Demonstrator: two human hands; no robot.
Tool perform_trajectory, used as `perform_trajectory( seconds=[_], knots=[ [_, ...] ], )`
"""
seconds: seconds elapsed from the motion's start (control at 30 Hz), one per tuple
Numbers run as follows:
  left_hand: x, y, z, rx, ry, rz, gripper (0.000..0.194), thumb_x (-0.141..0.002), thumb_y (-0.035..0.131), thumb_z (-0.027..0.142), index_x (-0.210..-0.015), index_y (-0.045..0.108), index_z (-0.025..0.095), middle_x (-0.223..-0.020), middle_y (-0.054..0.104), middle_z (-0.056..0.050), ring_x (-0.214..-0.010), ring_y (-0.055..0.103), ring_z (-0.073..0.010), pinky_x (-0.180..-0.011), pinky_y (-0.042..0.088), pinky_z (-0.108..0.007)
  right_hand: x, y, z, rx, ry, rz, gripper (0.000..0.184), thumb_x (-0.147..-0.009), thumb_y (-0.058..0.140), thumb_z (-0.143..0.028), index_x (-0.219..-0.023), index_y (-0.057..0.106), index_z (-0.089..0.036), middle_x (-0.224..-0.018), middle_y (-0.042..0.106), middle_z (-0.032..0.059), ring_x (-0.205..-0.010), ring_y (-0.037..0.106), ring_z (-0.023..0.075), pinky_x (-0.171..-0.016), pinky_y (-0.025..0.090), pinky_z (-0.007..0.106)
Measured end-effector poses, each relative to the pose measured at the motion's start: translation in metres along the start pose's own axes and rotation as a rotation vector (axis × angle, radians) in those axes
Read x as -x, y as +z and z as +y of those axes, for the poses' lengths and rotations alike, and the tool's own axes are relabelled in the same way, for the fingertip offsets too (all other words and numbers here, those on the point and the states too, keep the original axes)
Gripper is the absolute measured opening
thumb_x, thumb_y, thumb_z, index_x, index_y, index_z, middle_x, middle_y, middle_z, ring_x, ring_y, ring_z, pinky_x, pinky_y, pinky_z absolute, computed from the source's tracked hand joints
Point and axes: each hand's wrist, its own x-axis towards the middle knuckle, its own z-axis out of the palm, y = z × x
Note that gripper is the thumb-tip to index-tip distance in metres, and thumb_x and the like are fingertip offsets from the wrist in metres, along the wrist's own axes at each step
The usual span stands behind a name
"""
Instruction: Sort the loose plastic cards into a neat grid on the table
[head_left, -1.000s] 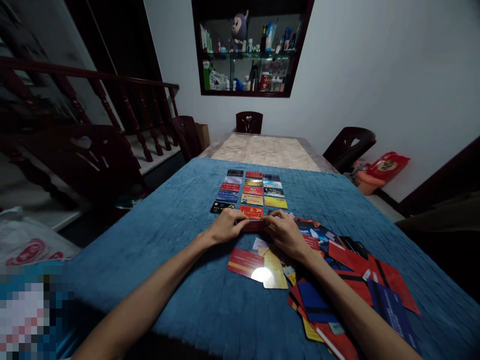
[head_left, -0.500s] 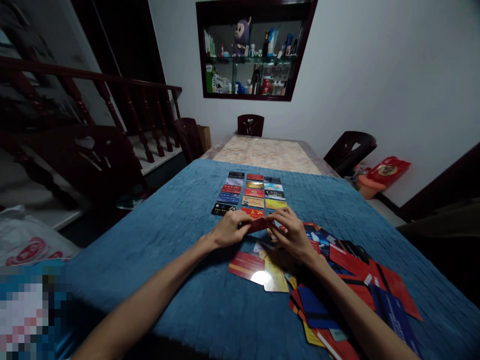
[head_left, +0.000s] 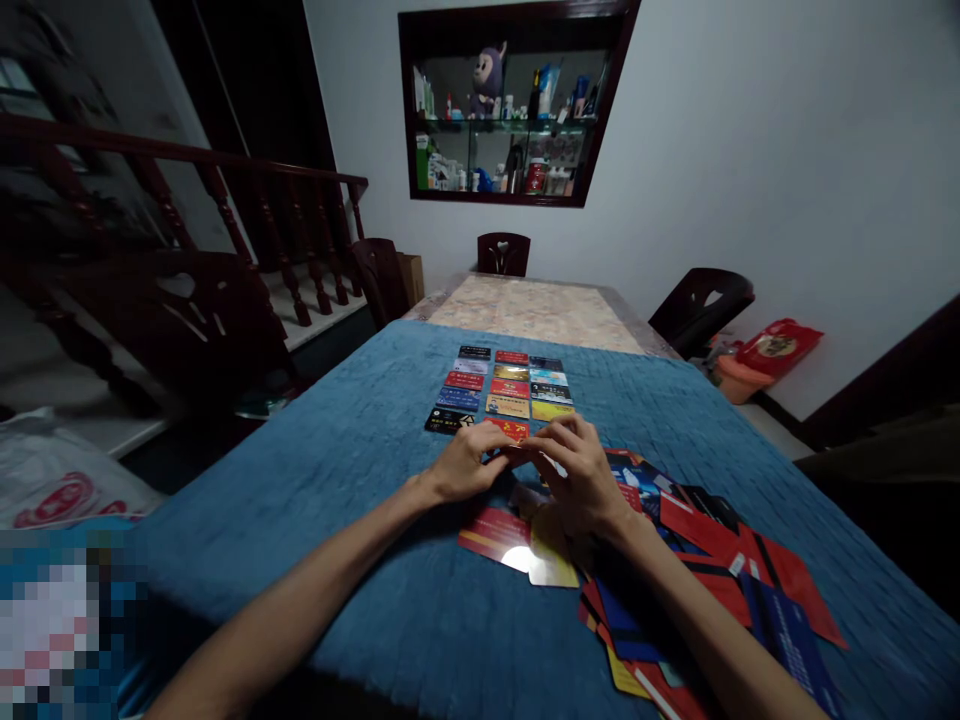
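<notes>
Pinching mostly hidden card (head_left: 517,449) betw. L hand (head_left: 466,463) & R hand (head_left: 581,470), over blue cloth (head_left: 360,430), just by near end of card rows (head_left: 508,406); w/ R forearm (head_left: 697,595) above loose card pile (head_left: 701,526).

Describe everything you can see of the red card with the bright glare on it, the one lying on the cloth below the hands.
The red card looks like glossy plastic, with an orange-yellow band across its lower part and small print too fine to read. A white glare hides its lower right corner. It lies flat on the blue cloth, slightly tilted in the view. Its right edge meets a yellow card; which overlaps is unclear. Neither the left hand nor the right hand touches it.
</notes>
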Motion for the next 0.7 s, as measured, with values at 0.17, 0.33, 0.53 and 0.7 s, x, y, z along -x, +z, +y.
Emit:
perform_trajectory(
  seconds=[0.17, 0.33, 0.53, 0.7],
  knots=[
    [0.0, -0.001, -0.002, 0.05, -0.044, 0.063, 0.019, -0.082, 0.06, 0.007, -0.092, 0.073, 0.015, -0.088, 0.074, -0.005, -0.083, 0.067, -0.0161, -0.079, 0.052, -0.028, 0.01, 0.005, 0.009, 0.002, 0.129, -0.088, 0.019, -0.092, 0.058, -0.027, -0.107, 0.067, -0.023, -0.094, 0.069, 0.0067, -0.094, 0.051, 0.0245, -0.077, 0.04, 0.038],
    [-0.001, -0.001, -0.002, 0.094, -0.106, 0.146, 0.018, -0.078, 0.06, 0.006, -0.087, 0.074, 0.015, -0.086, 0.074, -0.004, -0.077, 0.066, -0.0146, -0.072, 0.05, -0.025, 0.019, 0.013, 0.017, -0.1, 0.229, -0.162, 0.01, -0.088, 0.062, -0.028, -0.096, 0.066, -0.022, -0.093, 0.069, 0.0077, -0.093, 0.052, 0.026, -0.078, 0.043, 0.04],
    [0.0, 0.0, -0.003, 0.112, -0.169, 0.105, 0.019, -0.077, 0.06, 0.005, -0.086, 0.074, 0.015, -0.084, 0.074, -0.003, -0.075, 0.066, -0.0141, -0.073, 0.05, -0.024, 0.021, 0.017, 0.017, -0.186, 0.293, -0.186, 0.007, -0.089, 0.059, -0.022, -0.09, 0.066, -0.023, -0.091, 0.067, 0.0066, -0.093, 0.053, 0.025, -0.08, 0.045, 0.04],
    [0.0, 0.002, -0.011, 0.061, -0.211, 0.063, 0.024, -0.074, 0.059, 0.002, -0.089, 0.073, 0.014, -0.086, 0.074, -0.003, -0.077, 0.066, -0.0149, -0.074, 0.05, -0.024, 0.024, 0.018, 0.018, -0.184, 0.319, -0.139, 0.01, -0.089, 0.058, -0.021, -0.093, 0.067, -0.022, -0.091, 0.066, 0.0077, -0.091, 0.055, 0.0236, -0.078, 0.046, 0.038]
  ],
)
